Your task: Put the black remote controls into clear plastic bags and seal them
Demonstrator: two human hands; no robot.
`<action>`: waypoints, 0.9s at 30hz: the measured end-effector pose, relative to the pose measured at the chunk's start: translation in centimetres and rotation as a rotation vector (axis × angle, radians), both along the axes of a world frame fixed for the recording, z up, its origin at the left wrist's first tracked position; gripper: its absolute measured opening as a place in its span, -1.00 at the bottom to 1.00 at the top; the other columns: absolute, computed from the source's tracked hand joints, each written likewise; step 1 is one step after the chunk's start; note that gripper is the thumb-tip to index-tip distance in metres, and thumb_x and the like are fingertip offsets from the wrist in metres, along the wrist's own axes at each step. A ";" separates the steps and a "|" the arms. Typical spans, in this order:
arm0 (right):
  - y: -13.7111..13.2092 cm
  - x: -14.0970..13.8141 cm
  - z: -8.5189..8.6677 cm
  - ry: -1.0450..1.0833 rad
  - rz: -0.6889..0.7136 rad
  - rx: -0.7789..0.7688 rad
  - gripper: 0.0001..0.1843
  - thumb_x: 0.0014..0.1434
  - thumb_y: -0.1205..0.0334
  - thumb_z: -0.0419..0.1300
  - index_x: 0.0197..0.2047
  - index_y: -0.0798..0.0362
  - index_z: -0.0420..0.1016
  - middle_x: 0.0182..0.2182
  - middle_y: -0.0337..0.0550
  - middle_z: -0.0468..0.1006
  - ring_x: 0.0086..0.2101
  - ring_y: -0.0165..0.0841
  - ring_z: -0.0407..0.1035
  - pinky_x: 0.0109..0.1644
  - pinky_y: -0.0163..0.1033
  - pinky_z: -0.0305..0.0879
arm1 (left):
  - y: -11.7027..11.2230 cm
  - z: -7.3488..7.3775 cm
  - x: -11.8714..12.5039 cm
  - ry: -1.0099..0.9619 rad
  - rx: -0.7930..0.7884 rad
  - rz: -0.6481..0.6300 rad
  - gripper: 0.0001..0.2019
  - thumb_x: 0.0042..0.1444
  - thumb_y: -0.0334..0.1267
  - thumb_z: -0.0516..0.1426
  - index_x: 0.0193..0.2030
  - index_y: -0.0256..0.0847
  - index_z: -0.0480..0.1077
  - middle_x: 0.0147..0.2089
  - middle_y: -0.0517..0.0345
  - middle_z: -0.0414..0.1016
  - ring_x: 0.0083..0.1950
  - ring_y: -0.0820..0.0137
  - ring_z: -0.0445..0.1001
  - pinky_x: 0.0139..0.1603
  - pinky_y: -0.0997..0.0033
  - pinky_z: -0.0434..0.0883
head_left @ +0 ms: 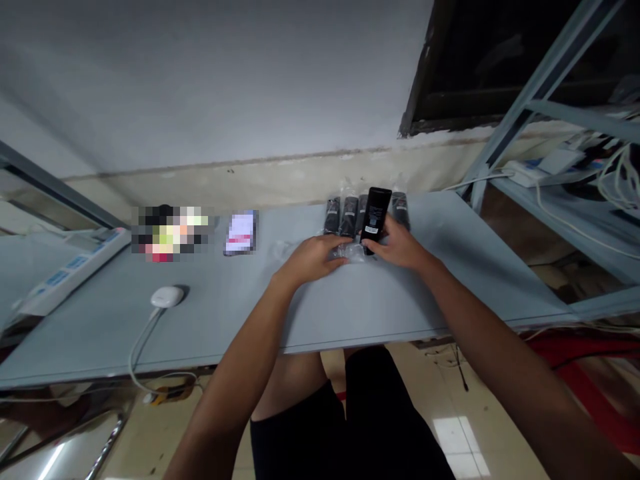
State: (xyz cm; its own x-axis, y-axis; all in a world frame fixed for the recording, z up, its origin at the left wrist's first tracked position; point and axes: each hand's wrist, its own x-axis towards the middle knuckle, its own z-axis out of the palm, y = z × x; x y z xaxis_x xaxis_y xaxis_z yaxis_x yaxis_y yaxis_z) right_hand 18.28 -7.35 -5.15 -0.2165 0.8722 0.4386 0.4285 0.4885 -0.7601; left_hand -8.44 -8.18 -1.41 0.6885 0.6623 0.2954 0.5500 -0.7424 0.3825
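Note:
In the head view, my right hand (400,245) grips a flat, dark oblong device (376,215) by its lower part. The device is tilted up, and printed text and a white label show on its near face. To its left, my left hand (317,259) rests low over the table, thumb and fingers around a crinkled clear plastic bag (356,252). Behind the hands several similar dark devices lie in a row in clear wrapping, among them a wrapped device (332,215) at the left end and another wrapped device (400,208) at the right. The raised device partly hides the row.
The grey table (240,300) runs along a wall. On it lie a phone (241,233), a white rounded gadget (167,296) with a cable, and a blurred-out patch. A power strip (75,270) stands at the left; a metal rack (540,80) with cables borders the right.

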 end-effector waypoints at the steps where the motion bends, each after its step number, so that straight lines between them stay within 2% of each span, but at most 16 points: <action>1: 0.0 -0.2 -0.1 -0.001 0.024 -0.025 -0.41 0.21 0.03 0.39 0.26 -0.11 0.39 -0.06 -0.06 0.64 -0.10 -0.06 0.56 0.03 0.11 0.55 | 0.0 0.0 0.0 0.003 0.003 -0.008 -0.54 0.29 -0.14 0.26 0.31 -0.04 0.44 0.21 0.05 0.61 0.17 0.15 0.60 0.16 0.10 0.52; 4: -0.1 -0.7 0.0 0.050 0.033 -0.087 -0.49 0.27 -0.01 0.33 0.23 -0.11 0.41 -0.11 -0.09 0.63 -0.11 -0.08 0.56 -0.01 0.08 0.56 | -0.1 -0.1 0.2 -0.003 -0.001 -0.043 -0.54 0.27 -0.17 0.27 0.31 0.01 0.44 0.20 0.10 0.62 0.14 0.18 0.62 0.14 0.12 0.53; 7: -0.3 -1.0 0.8 0.127 -0.004 -0.147 -0.60 0.31 -0.12 0.27 0.09 -0.10 0.47 -0.27 -0.17 0.60 -0.26 -0.18 0.57 -0.20 -0.05 0.57 | -0.4 0.1 0.5 -0.036 -0.020 -0.076 -0.51 0.24 -0.14 0.30 0.30 -0.01 0.45 0.16 0.10 0.64 0.10 0.20 0.63 0.11 0.16 0.53; 10: -0.5 -1.1 1.6 0.218 -0.109 -0.160 -0.59 0.25 -0.20 0.30 -0.10 -0.04 0.54 -0.42 -0.22 0.56 -0.41 -0.27 0.51 -0.40 -0.20 0.48 | -0.7 0.5 0.8 -0.089 -0.009 -0.090 -0.50 0.22 -0.02 0.31 0.27 -0.10 0.48 0.04 0.05 0.67 0.02 0.19 0.64 0.07 0.16 0.53; 12: -0.6 -1.3 2.0 0.273 -0.183 -0.146 -0.56 0.15 -0.21 0.37 -0.17 0.00 0.57 -0.44 -0.21 0.57 -0.44 -0.29 0.49 -0.46 -0.24 0.43 | -0.8 0.7 0.9 -0.130 0.029 -0.101 -0.51 0.27 0.03 0.27 0.25 -0.14 0.49 0.03 0.00 0.66 0.03 0.17 0.63 0.08 0.13 0.52; 15: -0.7 -1.4 2.3 0.260 -0.244 -0.115 -0.54 0.06 -0.16 0.44 -0.17 0.03 0.62 -0.43 -0.20 0.60 -0.45 -0.30 0.48 -0.42 -0.21 0.45 | -0.7 0.8 1.1 -0.190 0.124 -0.092 -0.56 0.35 -0.01 0.19 0.27 -0.17 0.46 0.08 -0.05 0.63 0.10 0.16 0.59 0.14 0.08 0.49; 20: -0.7 -1.7 2.3 0.246 -0.281 -0.101 -0.56 -0.05 -0.08 0.52 -0.18 0.02 0.66 -0.39 -0.18 0.65 -0.40 -0.26 0.52 -0.24 -0.12 0.53 | -0.5 0.7 1.2 -0.212 0.351 0.017 -0.64 0.38 -0.11 0.16 0.25 -0.13 0.47 0.16 -0.03 0.59 0.21 0.14 0.49 0.23 0.05 0.43; 24: -0.7 -1.7 1.9 0.372 -0.125 -0.227 -0.47 -0.09 -0.12 0.56 -0.13 0.02 0.65 -0.28 -0.13 0.69 -0.31 -0.21 0.59 -0.14 -0.05 0.60 | -0.4 1.0 1.2 -0.180 0.488 0.102 -0.65 0.38 -0.10 0.18 0.25 -0.04 0.48 0.22 0.02 0.57 0.30 0.11 0.41 0.32 -0.03 0.31; 27: -0.8 -1.7 1.9 0.455 0.008 -0.324 -0.42 -0.10 -0.14 0.57 -0.09 0.01 0.64 -0.16 -0.10 0.71 -0.20 -0.16 0.62 -0.06 0.01 0.64 | -0.3 1.1 1.1 -0.132 0.528 0.092 -0.63 0.38 -0.08 0.18 0.28 0.00 0.46 0.27 0.04 0.55 0.33 0.11 0.39 0.39 -0.07 0.23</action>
State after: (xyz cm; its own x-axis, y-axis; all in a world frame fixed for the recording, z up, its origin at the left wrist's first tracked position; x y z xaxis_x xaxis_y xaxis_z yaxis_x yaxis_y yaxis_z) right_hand 16.56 -8.11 -3.30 -0.0751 0.9770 0.1995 0.0192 0.2014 -0.9793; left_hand -7.33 -8.51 -0.36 0.5695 0.4565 0.6836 0.5941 -0.8033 0.0415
